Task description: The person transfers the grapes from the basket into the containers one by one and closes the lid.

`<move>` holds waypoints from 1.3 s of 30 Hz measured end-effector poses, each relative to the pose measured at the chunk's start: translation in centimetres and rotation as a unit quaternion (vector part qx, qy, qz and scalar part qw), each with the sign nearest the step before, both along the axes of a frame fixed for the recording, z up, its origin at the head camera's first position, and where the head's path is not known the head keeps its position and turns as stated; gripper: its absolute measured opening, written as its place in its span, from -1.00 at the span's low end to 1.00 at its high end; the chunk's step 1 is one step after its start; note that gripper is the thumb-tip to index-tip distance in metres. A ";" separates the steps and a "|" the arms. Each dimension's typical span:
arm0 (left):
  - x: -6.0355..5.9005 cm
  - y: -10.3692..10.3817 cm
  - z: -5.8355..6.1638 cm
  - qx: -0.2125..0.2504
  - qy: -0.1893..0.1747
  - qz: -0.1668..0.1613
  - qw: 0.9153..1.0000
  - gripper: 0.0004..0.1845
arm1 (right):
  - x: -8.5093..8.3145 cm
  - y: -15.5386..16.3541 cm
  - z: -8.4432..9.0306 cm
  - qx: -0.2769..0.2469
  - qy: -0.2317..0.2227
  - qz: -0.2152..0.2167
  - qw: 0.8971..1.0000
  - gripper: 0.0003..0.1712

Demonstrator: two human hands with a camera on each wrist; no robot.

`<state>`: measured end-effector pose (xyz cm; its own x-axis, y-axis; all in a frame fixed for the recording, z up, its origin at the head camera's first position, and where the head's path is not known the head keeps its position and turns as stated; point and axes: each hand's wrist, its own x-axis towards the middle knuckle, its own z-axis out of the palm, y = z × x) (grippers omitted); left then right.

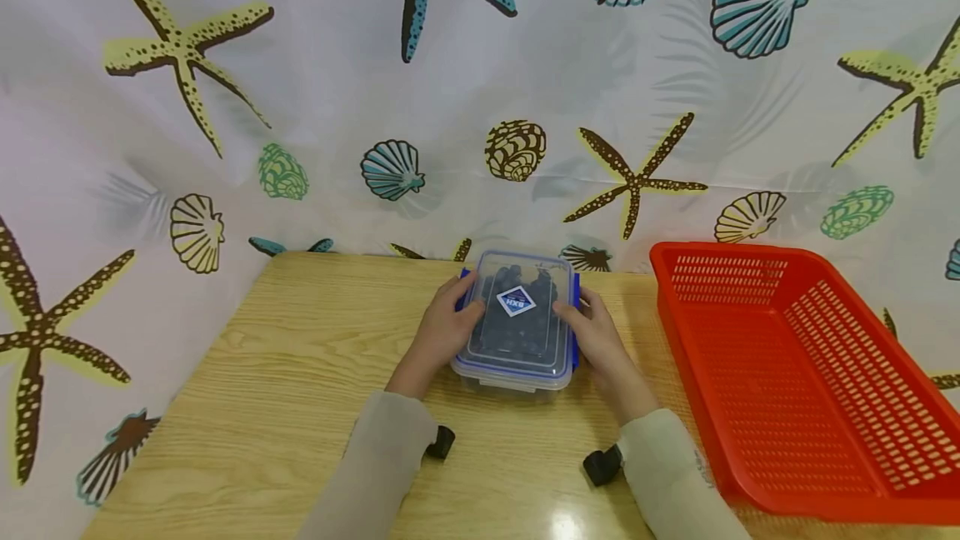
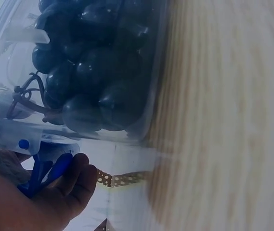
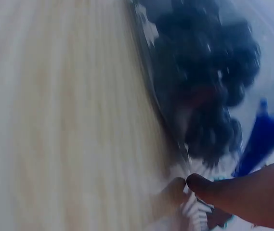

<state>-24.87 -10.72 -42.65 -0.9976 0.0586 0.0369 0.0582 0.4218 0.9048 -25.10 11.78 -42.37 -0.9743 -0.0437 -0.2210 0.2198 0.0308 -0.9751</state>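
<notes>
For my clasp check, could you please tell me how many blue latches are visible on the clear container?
2: one latch on the container's left side by the left hand, one latch on its right side by the right hand. Others may be hidden.

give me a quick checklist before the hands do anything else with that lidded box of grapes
1. Box flat on the table: ok, its base rests on the wood.
2. Left hand on the box's left side: ok, fingers at the blue clip.
3. Right hand on the right side: ok, fingertips touch the box edge.
4. Lid seated: ok, it lies level on the box.
5. All clips latched or released: cannot tell, hands cover the side ones.
6. Red basket clear of the hands: ok, it stands apart to the right.
</notes>
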 end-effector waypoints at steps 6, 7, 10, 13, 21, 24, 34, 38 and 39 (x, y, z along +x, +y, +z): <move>0.1 0.1 -0.3 0.012 -0.005 0.012 1.000 -0.36 | 0.4 -1.5 -0.1 0.018 0.029 0.014 0.999 -0.22; 0.1 0.2 -0.4 0.013 -0.004 0.013 1.000 -0.36 | 0.3 -1.5 -0.1 0.018 0.033 0.013 0.999 -0.25; 0.1 0.3 -0.3 0.017 0.000 0.015 1.000 -0.36 | 0.2 -1.6 0.0 0.023 0.041 0.014 0.999 -0.28; 0.1 0.5 -0.1 0.018 0.002 0.014 1.000 -0.36 | 0.2 -1.5 0.1 0.031 0.047 0.022 0.998 -0.21; 0.1 0.3 0.1 0.008 0.000 0.015 1.000 -0.36 | 0.1 -1.5 0.2 0.070 0.067 0.037 0.995 -0.13; 0.2 0.2 0.0 0.007 -0.003 0.014 1.000 -0.35 | 0.3 -1.2 0.3 0.156 0.103 0.055 0.981 -0.13; -0.1 0.2 0.1 0.018 -0.018 0.023 0.999 -0.22 | 1.0 -1.6 1.5 0.364 0.170 0.138 0.905 -0.25; 0.0 0.3 0.3 0.019 -0.016 0.021 0.999 -0.22 | 1.2 -1.6 1.5 0.379 0.171 0.145 0.898 -0.23; 0.0 0.3 0.4 0.019 -0.014 0.020 1.000 -0.23 | 1.2 -1.6 1.5 0.380 0.172 0.145 0.897 -0.23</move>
<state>-24.86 -10.41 -42.28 -0.9998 0.0176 0.0107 0.0167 0.3887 0.9212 -23.86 10.17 -40.90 -0.9625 -0.2709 0.0171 -0.2150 0.7225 -0.6570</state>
